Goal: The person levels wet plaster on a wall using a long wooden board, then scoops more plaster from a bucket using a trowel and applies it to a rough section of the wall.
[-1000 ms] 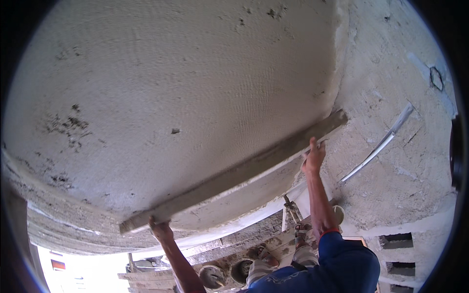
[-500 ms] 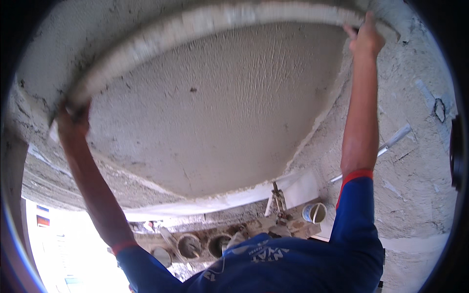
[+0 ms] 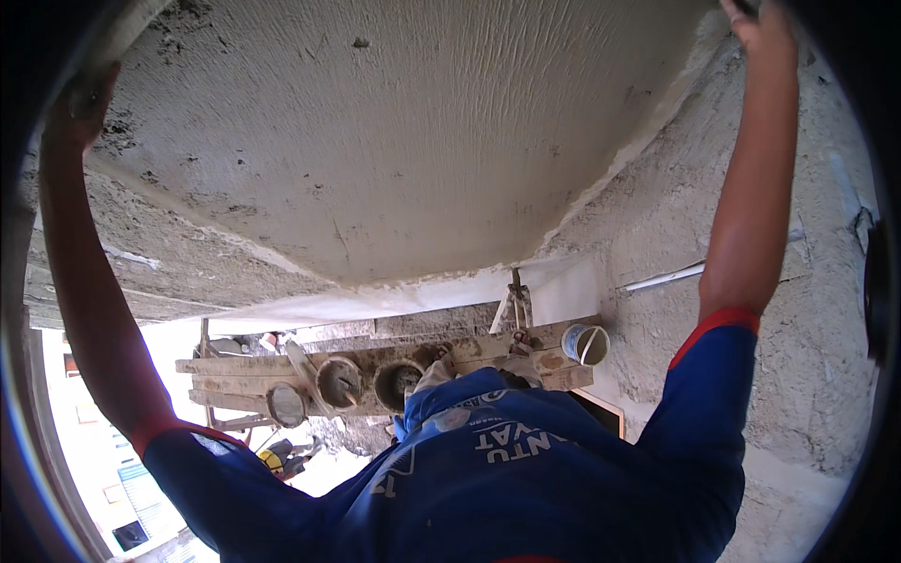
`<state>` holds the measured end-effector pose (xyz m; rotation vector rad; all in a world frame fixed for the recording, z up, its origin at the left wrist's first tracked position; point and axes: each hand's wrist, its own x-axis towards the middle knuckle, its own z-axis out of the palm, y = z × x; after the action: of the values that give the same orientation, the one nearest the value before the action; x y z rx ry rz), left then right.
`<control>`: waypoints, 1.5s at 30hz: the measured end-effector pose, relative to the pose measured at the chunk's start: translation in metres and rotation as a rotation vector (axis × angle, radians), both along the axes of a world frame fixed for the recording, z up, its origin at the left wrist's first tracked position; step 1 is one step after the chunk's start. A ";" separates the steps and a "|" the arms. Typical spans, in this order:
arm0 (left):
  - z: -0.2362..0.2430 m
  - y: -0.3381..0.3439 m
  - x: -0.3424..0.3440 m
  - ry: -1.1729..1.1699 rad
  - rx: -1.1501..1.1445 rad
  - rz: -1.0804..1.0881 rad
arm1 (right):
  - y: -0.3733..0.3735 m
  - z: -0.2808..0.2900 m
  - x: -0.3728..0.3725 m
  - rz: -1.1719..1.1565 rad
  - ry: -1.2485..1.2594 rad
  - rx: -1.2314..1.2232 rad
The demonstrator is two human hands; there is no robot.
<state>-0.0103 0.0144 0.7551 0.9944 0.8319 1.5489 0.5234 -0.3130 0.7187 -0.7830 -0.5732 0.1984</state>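
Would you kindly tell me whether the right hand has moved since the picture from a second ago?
Yes, upward in the view: the right hand was level with the pale strip and is now well above it.

White glare at lower left, dim plaster, black fisheye rim.

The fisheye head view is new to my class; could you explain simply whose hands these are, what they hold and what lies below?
There is no machine: these are a person's bare left hand and right hand. A head-worn camera looks down, and its wide lens bends straight edges. The left hand grips a pale-grey bar, only partly visible; the right hand's hold is cut off at the top. Between the arms spreads a streaked grey plaster surface. Below, a brown wooden plank platform carries round, mud-stained buckets; a white plastic bucket is near its right end.
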 end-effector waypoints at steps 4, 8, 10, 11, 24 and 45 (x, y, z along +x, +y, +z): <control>-0.074 -0.008 -0.003 0.155 -0.051 -0.039 | 0.005 -0.087 0.039 -0.163 0.164 -0.084; -0.178 0.018 -0.046 0.328 -0.042 -0.190 | -0.002 -0.184 0.008 -0.048 0.264 -0.120; -0.258 0.021 -0.045 0.316 -0.147 -0.206 | -0.004 -0.241 0.006 -0.059 0.261 -0.207; -0.285 0.010 -0.043 0.285 -0.215 -0.191 | -0.003 -0.263 0.006 -0.080 0.361 -0.235; -0.628 -0.047 -0.034 0.258 -0.310 -0.292 | -0.031 -0.560 0.006 0.047 0.760 -0.461; -0.424 -0.555 -0.203 1.010 -0.331 0.990 | -0.135 -0.649 -0.179 1.256 1.216 -0.960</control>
<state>-0.2137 -0.5406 0.3313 1.1676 2.4829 1.5058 0.3442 -0.4478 0.0700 -0.9175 0.3541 2.0602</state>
